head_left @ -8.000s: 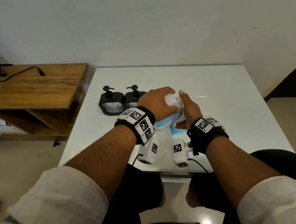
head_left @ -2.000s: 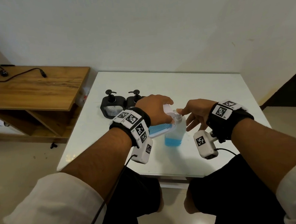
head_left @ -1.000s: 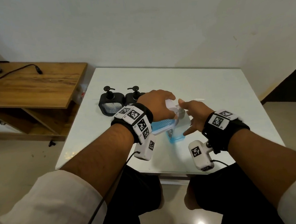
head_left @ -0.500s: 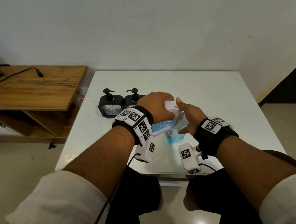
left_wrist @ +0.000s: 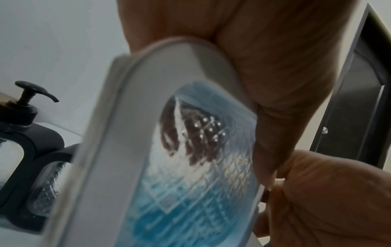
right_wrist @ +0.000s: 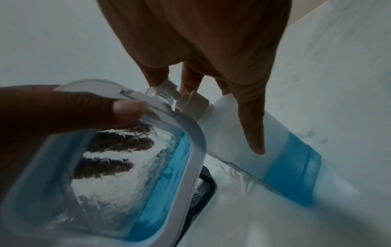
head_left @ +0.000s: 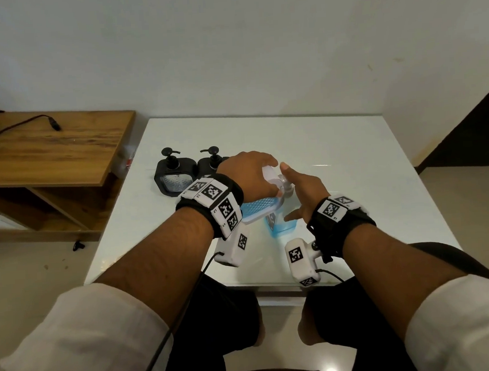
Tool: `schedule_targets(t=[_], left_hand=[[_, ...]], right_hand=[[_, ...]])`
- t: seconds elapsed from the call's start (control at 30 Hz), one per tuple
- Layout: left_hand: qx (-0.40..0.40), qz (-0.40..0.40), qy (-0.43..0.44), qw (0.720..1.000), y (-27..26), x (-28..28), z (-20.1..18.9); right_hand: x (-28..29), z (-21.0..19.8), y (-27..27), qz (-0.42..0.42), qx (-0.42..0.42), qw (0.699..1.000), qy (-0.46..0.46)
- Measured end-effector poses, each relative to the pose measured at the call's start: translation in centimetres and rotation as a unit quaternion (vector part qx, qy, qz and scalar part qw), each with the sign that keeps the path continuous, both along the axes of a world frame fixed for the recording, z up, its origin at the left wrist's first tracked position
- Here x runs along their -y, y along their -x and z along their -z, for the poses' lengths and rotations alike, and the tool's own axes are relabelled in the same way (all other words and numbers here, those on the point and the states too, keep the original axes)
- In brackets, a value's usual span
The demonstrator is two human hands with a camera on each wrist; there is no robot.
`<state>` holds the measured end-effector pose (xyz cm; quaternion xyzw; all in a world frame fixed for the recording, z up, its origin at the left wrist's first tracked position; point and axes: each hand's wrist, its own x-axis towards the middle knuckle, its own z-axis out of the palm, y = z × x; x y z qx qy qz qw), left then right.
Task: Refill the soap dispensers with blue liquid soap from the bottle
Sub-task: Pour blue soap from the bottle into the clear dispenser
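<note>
My left hand (head_left: 248, 176) grips a white-framed clear dispenser (head_left: 259, 210) part full of blue soap, lifted and tipped on its side. Its open neck (right_wrist: 160, 93) meets the white pump cap (right_wrist: 194, 103) of the clear soap bottle (head_left: 281, 226), which stands on the white table (head_left: 350, 149) with blue liquid low in it. My right hand (head_left: 304, 189) is over the bottle's top, thumb and a finger pinching the cap's nozzle, another finger (right_wrist: 251, 133) lying straight down the bottle (right_wrist: 285, 158). The left wrist view shows the dispenser (left_wrist: 190, 167) close up.
Two black pump dispensers (head_left: 174, 177) (head_left: 212, 161) stand side by side behind my left hand. A wooden shelf unit (head_left: 46, 147) with a black cable (head_left: 16, 126) stands left of the table. A dark doorway is at the right.
Over two seconds my right hand has swung from the bottle's right side round to its near side, the wrist dropping. My left hand keeps the tipped dispenser at the cap.
</note>
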<state>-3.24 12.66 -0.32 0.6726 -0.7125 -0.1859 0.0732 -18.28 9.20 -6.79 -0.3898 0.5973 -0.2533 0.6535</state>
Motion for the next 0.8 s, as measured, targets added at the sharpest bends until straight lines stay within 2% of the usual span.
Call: schedule_targets(t=[0.2, 0.43, 0.8], left_hand=[[0.006, 0.002, -0.001, 1.0, -0.05, -0.03, 0.06], [-0.002, -0.007, 0.005, 1.0, -0.28, 0.13, 0.38], [-0.04, -0.019, 0.002, 0.999, -0.58, 0.16, 1.01]], right_hand=[[0.05, 0.11, 0.16, -0.003, 0.041, 0.998, -0.037], [-0.35, -0.02, -0.19, -0.001, -0.006, 1.0, 0.015], [-0.82, 0.53, -0.52, -0.017, 0.015, 1.0, -0.014]])
